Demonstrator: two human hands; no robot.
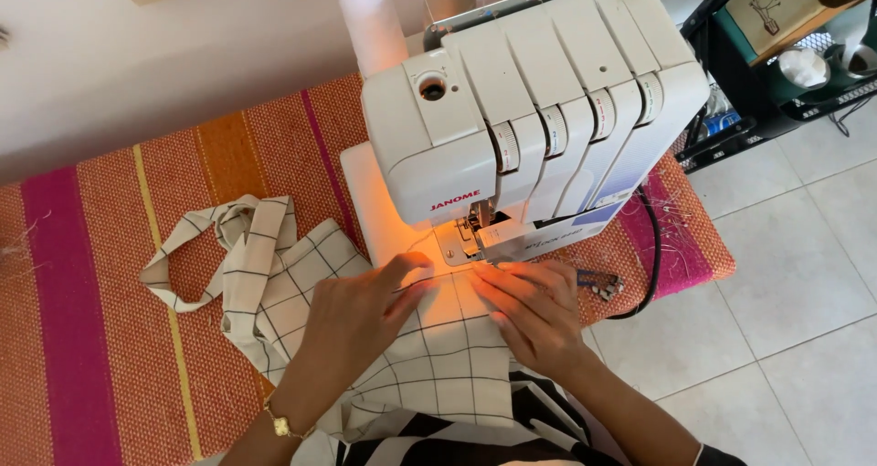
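We have the cream checked fabric point(438, 356) lying flat on the table point(91, 338), its far edge right at the presser foot point(477, 224) of the white overlock machine point(521, 128). Our left hand point(352, 315) presses on the cloth with its fingers stretched out flat, gripping nothing; our right hand point(534, 311) does the same just beside it, fingertips near the needle plate. By our reading, we are guiding the edge in for stitching, and the next move calls for steady, even feeding with fingertips kept off the foot. A loose fabric strap point(215, 247) trails to the left on the striped tablecloth point(82, 274). A black cable point(653, 256) and some small clips point(603, 286) lie to the right, apart from the cloth. A white thread cone point(370, 14) stands behind the machine.
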